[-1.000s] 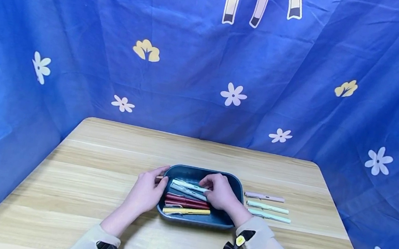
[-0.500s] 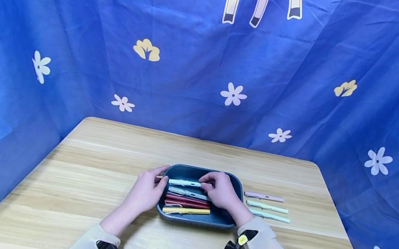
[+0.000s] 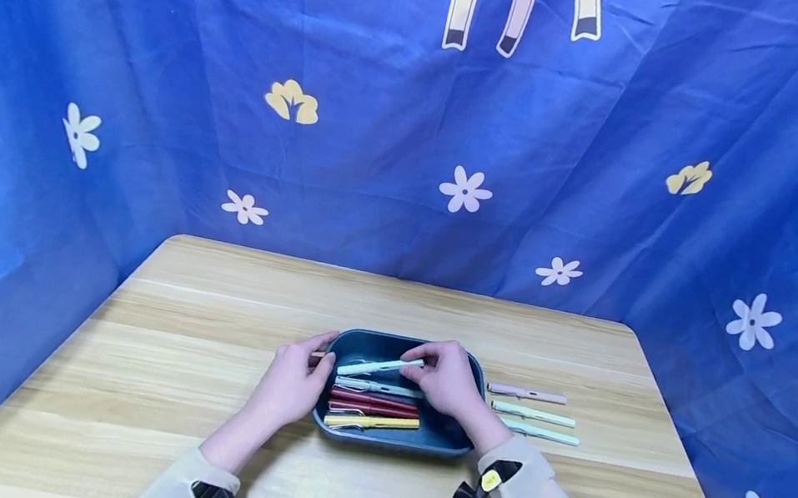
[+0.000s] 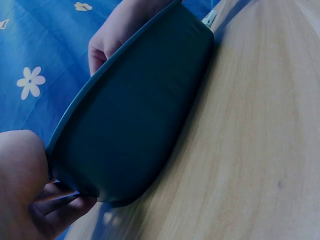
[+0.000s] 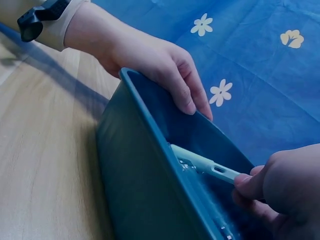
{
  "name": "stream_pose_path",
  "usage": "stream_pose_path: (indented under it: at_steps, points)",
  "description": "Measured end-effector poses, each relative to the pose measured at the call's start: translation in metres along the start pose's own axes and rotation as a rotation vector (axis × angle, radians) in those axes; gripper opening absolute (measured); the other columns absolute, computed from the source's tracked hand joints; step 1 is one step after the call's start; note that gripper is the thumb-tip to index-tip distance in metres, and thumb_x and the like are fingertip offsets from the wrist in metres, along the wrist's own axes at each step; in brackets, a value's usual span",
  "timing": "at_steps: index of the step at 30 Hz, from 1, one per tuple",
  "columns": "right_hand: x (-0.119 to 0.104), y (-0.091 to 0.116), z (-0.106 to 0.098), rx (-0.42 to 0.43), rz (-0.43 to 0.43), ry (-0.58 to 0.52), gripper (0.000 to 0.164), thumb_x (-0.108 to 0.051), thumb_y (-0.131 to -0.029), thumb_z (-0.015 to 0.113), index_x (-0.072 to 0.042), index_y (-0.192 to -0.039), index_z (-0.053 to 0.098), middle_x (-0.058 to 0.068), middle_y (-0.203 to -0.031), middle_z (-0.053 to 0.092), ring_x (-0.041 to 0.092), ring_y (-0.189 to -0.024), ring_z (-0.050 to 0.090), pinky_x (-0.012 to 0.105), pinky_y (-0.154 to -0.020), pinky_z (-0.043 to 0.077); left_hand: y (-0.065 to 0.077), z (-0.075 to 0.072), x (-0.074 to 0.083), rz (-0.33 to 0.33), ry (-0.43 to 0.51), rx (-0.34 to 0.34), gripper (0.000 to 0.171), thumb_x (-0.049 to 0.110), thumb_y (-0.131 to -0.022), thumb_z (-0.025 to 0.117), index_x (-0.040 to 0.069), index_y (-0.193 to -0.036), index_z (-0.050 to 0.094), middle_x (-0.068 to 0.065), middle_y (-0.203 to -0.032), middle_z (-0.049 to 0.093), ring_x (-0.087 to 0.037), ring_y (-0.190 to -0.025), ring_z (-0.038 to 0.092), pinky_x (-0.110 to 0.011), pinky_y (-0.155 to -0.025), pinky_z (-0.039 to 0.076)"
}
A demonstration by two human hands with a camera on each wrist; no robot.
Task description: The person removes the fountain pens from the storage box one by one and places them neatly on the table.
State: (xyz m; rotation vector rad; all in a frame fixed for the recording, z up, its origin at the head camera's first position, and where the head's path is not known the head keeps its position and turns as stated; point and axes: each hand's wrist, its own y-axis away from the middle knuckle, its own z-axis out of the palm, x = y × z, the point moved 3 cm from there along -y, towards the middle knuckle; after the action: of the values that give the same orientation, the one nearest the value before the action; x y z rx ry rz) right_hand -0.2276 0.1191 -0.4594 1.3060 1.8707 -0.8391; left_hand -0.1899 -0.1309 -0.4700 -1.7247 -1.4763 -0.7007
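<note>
My left hand [image 3: 291, 382] grips the left end of a dark blue-green plastic bin [image 3: 392, 445]. Its thumb lies over the rim and its fingers press the outer wall, as the left wrist view shows. Inside the bin, my right hand [image 3: 448, 380] pinches one end of a pale mint pen [image 3: 377, 367] between thumb and fingers. That pen slants, its held end raised and its other end low near the left wall. Nearer me in the bin lie a pale blue-grey pen [image 3: 376, 387], dark red pens [image 3: 373, 403] and a yellow pen [image 3: 376, 423].
On the wooden table [image 3: 210, 300], right of the bin, lie a lilac pen [image 3: 527, 393], a mint pen [image 3: 534, 414] and another mint pen [image 3: 543, 433], roughly parallel. A blue patterned curtain [image 3: 381, 154] stands behind and along both sides of the table.
My right hand has lifted its end of the mint pen, which lay flatter beside the far wall. The blue-grey pen has straightened beside the red ones. My left hand stays put.
</note>
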Motion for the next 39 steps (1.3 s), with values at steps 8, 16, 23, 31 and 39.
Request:
stream_pose_path:
  at_steps: [8, 16, 23, 31, 39]
  points:
    - [-0.002, 0.006, -0.008, 0.082, 0.000, -0.055, 0.007, -0.008, -0.088, 0.086, -0.012, -0.094, 0.085, -0.006, -0.071, 0.068, 0.010, -0.059, 0.052, 0.024, -0.054, 0.044, 0.000, 0.000, -0.002, 0.003, 0.009, -0.002, 0.042, 0.010, -0.105, 0.062, -0.002, -0.146, 0.061, -0.025, -0.133, 0.068, -0.033, -0.110, 0.074, -0.049, -0.099, 0.058]
    - [-0.004, 0.015, -0.023, 0.098, 0.022, -0.146, 0.008, -0.008, -0.089, 0.086, -0.012, -0.096, 0.085, -0.002, -0.072, 0.066, 0.013, -0.056, 0.044, 0.023, -0.051, 0.037, 0.001, 0.000, -0.001, 0.008, 0.019, 0.001, 0.041, 0.009, -0.105, 0.062, -0.002, -0.144, 0.062, -0.025, -0.135, 0.067, -0.033, -0.110, 0.074, -0.048, -0.098, 0.059]
    - [-0.005, 0.027, -0.041, 0.123, 0.046, -0.205, 0.009, -0.009, -0.089, 0.086, -0.013, -0.098, 0.085, 0.002, -0.069, 0.061, 0.016, -0.057, 0.044, 0.022, -0.050, 0.036, 0.001, 0.001, -0.001, 0.006, 0.017, 0.002, 0.041, 0.010, -0.105, 0.062, -0.001, -0.145, 0.062, -0.025, -0.136, 0.066, -0.033, -0.111, 0.073, -0.049, -0.099, 0.058]
    - [-0.005, 0.043, -0.063, 0.157, 0.035, -0.229, 0.013, -0.008, -0.090, 0.085, -0.007, -0.103, 0.084, 0.006, -0.086, 0.074, 0.016, -0.063, 0.052, 0.020, -0.053, 0.043, 0.000, 0.001, -0.002, 0.006, 0.011, 0.005, 0.042, 0.010, -0.105, 0.062, -0.002, -0.145, 0.061, -0.025, -0.137, 0.066, -0.035, -0.112, 0.073, -0.048, -0.100, 0.058]
    - [0.002, 0.062, -0.085, 0.213, 0.033, -0.213, 0.017, -0.014, -0.090, 0.087, -0.008, -0.105, 0.084, 0.009, -0.090, 0.073, 0.019, -0.068, 0.054, 0.021, -0.056, 0.046, 0.000, 0.002, -0.003, 0.010, 0.011, 0.007, 0.041, 0.009, -0.105, 0.062, -0.003, -0.145, 0.061, -0.026, -0.138, 0.064, -0.036, -0.111, 0.073, -0.048, -0.099, 0.058]
